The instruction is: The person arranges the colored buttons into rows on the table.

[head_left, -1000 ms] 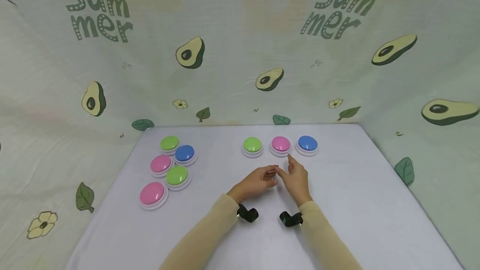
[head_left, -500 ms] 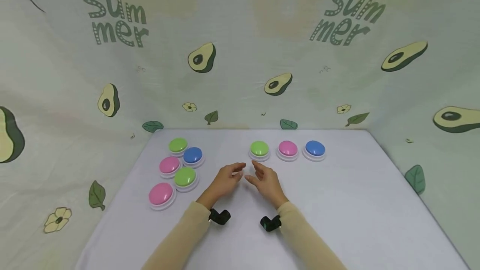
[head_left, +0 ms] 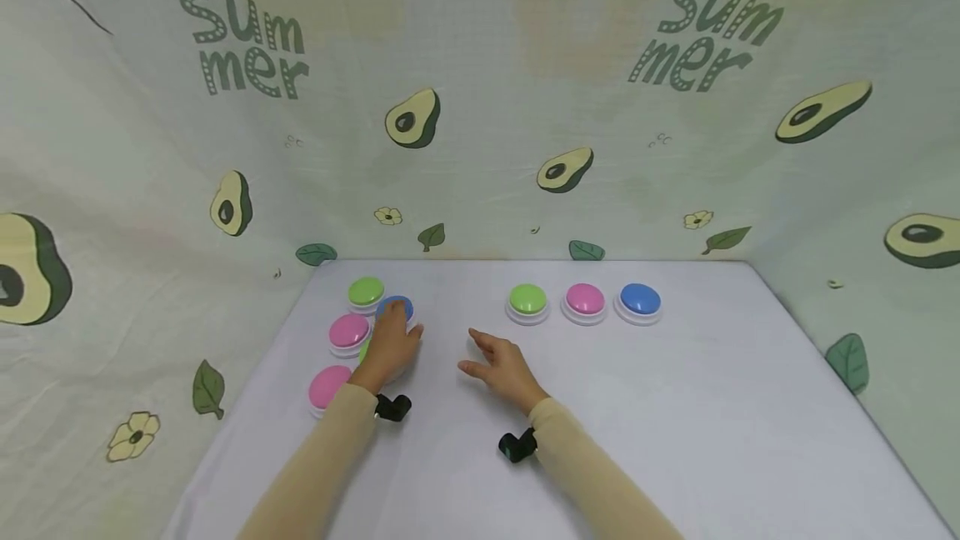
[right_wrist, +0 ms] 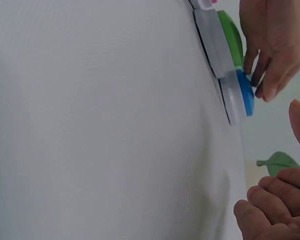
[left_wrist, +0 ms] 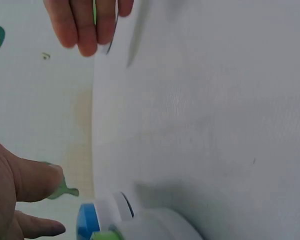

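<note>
My left hand (head_left: 390,346) hovers over the group of round push buttons at left, thumb and fingers apart. It is nearest the blue button (head_left: 397,307), which it partly covers. In the left wrist view the thumb (left_wrist: 40,180) stays clear of that blue button (left_wrist: 86,221). The green button (head_left: 364,352) under the hand is mostly hidden. Around it sit a pink button (head_left: 348,330), another pink button (head_left: 327,387) partly behind the sleeve, and a green button (head_left: 366,290). My right hand (head_left: 504,369) is held above the white table, fingers loosely bent, holding nothing.
Along the back of the white table (head_left: 675,440) stands a row: a green button (head_left: 527,298), a pink button (head_left: 585,298) and a blue button (head_left: 640,299). A printed cloth (head_left: 480,107) hangs behind and beside the table.
Both hands were close together before the right-hand row. They have parted and moved left, the left hand now reaching over the left group. The buttons stay in place; the head view shifted slightly.
</note>
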### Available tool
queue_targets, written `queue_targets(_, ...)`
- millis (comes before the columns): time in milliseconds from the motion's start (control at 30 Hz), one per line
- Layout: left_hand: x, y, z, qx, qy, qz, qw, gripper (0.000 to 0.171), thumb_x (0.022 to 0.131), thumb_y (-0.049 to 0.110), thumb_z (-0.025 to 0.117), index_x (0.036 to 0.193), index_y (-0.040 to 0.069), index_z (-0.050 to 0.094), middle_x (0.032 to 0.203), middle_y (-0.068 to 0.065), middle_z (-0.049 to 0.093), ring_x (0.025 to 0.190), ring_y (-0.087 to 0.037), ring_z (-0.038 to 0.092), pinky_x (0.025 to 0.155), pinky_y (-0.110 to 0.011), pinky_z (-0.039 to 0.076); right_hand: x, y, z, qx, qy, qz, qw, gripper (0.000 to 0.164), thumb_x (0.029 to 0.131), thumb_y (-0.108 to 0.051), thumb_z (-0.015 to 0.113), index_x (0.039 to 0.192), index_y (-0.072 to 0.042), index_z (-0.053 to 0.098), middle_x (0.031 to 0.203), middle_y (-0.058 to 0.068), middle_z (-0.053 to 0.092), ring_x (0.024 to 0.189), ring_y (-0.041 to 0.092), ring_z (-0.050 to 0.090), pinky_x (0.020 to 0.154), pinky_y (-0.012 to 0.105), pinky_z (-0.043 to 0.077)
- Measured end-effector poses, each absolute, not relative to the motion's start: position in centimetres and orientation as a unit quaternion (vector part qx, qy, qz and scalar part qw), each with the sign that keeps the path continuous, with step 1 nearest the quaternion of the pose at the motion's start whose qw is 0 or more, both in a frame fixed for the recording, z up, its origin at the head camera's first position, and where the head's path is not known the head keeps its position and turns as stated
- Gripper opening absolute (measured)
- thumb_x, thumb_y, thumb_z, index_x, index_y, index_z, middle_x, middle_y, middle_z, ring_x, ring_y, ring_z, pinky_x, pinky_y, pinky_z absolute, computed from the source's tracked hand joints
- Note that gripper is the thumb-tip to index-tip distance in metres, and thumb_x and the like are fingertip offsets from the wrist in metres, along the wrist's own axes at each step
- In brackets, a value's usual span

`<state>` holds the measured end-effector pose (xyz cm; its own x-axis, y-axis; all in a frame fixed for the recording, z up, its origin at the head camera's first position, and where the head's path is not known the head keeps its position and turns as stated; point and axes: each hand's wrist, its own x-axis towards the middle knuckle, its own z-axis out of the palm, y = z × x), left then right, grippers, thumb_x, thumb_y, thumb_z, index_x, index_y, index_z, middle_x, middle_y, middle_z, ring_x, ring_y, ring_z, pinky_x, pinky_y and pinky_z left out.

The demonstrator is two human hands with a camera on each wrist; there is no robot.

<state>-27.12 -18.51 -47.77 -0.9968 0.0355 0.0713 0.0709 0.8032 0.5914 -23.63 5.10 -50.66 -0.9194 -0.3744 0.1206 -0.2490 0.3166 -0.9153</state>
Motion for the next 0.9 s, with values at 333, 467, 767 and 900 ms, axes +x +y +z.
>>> queue_targets(333,-28.8,-21.1,-47.8,-0.010,-0.963,-0.267,0.027,0.064,0.098,0.009,0.060,0.143,-0.027,0.033,0.144,-0.046,0.039,0.137,-0.061,0.035,0.121,-0.064,0.031,-24.0,4.2,-50.8,-0.192,0.818,-0.539,0.061,0.065,0.099,-0.020,0.076,0.153,0.005,0.049,0.157,0.025,0.047,0.145,0.037,0.047,0.118,0.045,0.042)
queue_targets(467,-29.0,-21.1,-47.6,-0.023,-0.970,-0.240,0.036,0.063,0.091,0.006,0.064,0.137,-0.029,0.038,0.134,-0.046,0.045,0.131,-0.060,0.040,0.119,-0.062,0.033,-24.0,4.1,-51.0,-0.191,0.822,-0.533,0.059,0.065,0.098,-0.020,0.077,0.151,0.005,0.050,0.155,0.026,0.049,0.144,0.039,0.048,0.118,0.046,0.042)
queue_targets(767,-29.0,-20.3,-47.4,-0.037,-0.969,-0.245,-0.009,0.074,0.090,0.006,0.074,0.147,-0.023,0.037,0.148,-0.042,0.037,0.141,-0.054,0.032,0.121,-0.063,0.033,-24.0,4.0,-51.3,-0.197,0.829,-0.523,0.040,0.063,0.098,-0.020,0.077,0.149,0.007,0.052,0.153,0.027,0.050,0.143,0.040,0.049,0.116,0.048,0.043)
queue_targets(900,-29.1,-19.6,-47.5,-0.045,-0.967,-0.249,-0.027,0.077,0.089,0.009,0.080,0.148,-0.020,0.039,0.145,-0.038,0.040,0.140,-0.051,0.037,0.118,-0.062,0.038,-24.3,4.1,-51.2,-0.194,0.831,-0.520,0.033,0.063,0.098,-0.019,0.077,0.149,0.007,0.052,0.152,0.027,0.051,0.141,0.039,0.051,0.115,0.047,0.045)
